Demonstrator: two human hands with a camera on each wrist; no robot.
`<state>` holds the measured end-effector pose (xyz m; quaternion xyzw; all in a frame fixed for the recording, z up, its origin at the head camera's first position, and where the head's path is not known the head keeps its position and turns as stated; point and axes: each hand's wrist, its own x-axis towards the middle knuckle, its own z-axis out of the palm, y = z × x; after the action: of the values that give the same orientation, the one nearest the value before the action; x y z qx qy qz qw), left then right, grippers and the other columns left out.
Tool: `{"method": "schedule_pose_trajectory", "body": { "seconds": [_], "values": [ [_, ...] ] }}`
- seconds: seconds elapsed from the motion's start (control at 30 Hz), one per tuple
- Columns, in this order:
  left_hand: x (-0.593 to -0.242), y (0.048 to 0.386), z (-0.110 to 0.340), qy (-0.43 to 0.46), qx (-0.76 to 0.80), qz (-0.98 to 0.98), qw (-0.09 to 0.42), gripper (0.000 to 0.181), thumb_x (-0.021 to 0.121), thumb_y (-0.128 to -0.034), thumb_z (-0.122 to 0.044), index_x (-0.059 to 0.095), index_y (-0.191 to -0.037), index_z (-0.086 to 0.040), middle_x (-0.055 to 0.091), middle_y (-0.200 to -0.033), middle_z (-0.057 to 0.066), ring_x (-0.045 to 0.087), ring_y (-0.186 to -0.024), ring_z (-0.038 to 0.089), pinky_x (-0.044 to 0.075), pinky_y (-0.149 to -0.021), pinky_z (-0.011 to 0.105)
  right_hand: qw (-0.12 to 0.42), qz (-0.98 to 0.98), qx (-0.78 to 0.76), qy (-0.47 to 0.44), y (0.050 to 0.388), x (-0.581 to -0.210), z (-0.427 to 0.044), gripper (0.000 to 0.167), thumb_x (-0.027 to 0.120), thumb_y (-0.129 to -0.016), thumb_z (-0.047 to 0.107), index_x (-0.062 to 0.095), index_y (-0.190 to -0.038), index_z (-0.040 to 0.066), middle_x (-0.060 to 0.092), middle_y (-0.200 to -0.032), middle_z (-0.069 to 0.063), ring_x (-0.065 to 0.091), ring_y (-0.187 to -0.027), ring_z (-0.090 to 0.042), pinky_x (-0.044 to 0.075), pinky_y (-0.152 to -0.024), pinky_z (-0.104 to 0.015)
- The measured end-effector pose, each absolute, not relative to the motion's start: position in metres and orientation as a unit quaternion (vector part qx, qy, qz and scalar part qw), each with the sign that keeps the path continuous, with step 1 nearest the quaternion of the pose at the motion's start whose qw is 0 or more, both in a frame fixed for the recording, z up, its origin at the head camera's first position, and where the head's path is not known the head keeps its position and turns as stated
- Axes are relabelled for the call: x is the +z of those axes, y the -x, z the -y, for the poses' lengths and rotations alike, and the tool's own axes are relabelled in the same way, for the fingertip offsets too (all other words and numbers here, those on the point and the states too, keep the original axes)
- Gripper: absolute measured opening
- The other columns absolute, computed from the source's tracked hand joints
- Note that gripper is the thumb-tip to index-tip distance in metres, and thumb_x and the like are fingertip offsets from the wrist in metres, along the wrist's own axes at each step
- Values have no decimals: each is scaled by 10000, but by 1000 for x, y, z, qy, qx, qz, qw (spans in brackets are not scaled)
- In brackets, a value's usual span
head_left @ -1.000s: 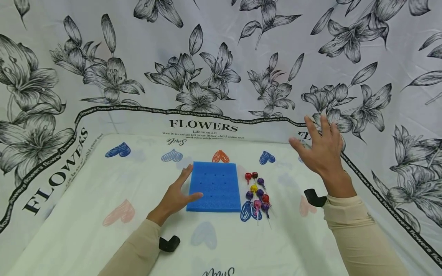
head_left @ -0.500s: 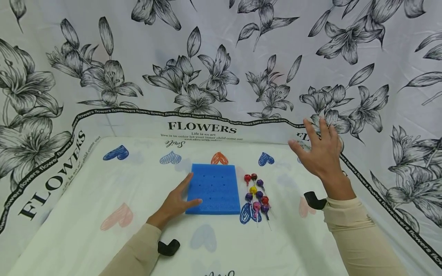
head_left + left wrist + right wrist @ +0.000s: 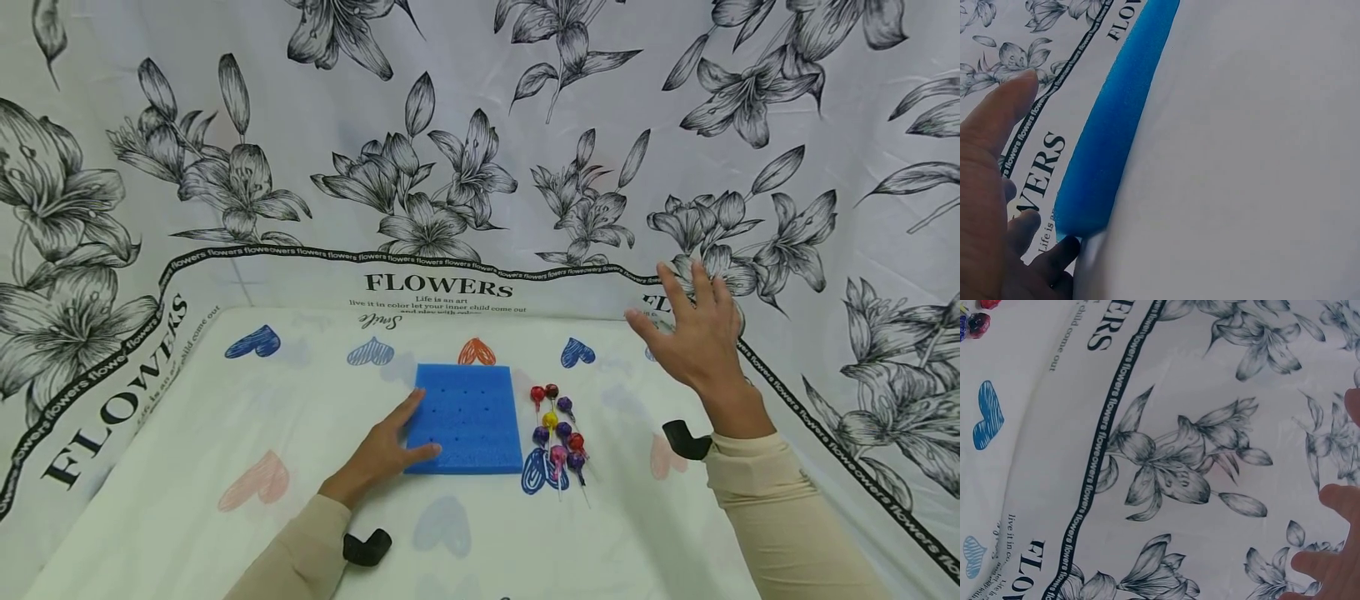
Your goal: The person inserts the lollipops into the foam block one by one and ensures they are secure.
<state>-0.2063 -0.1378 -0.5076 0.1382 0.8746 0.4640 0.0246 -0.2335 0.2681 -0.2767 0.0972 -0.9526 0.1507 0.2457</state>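
Observation:
A square blue foam block (image 3: pixel 468 425) with several small holes in its top lies flat mid-table. At its left side is my left hand (image 3: pixel 378 454), fingers extended along the edge and thumb over the near left corner. In the left wrist view, a fingertip meets the near end of the foam's side (image 3: pixel 1107 137); how firmly it touches I cannot tell. Several wrapped lollipops, among them a yellow one (image 3: pixel 550 420), lie in a loose group right of the block. My right hand (image 3: pixel 697 342) is raised at the right, fingers spread, holding nothing.
A white cloth (image 3: pixel 300 433) printed with hearts covers the table. Behind it hangs a flower-printed sheet (image 3: pixel 585 308), which also borders the left and right sides. A black wrist piece (image 3: pixel 367 547) sits beside the left sleeve, another (image 3: pixel 686 440) beside the right.
The whole head view has shifted slightly, with the table scene lower in frame. My left hand stays at the foam's left edge, and my right hand remains raised and spread.

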Motion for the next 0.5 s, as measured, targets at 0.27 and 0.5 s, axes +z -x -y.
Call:
{"method": "schedule_pose_trajectory", "body": {
  "seconds": [0.27,0.5],
  "values": [
    [-509,205,135,-123,449,-884,38,1011,762,-764,-541,223,-1555,-213,212,-1572,101,172,-1420,355,207,-1096,547,246,953,148,-99,233,-275,-268,791,520,-910,590,225,-1555,241,39,-1598,-151,-11,-1412,-453,13,-1001,-742],
    [-513,207,135,-137,408,-902,24,955,784,-772,-482,331,-1508,-77,244,-1565,89,210,-1409,362,253,-1083,533,239,954,148,-103,231,-269,-268,792,508,-918,590,211,-1558,229,31,-1596,-163,-23,-1410,-460,6,-1009,-735]
  ]
}}
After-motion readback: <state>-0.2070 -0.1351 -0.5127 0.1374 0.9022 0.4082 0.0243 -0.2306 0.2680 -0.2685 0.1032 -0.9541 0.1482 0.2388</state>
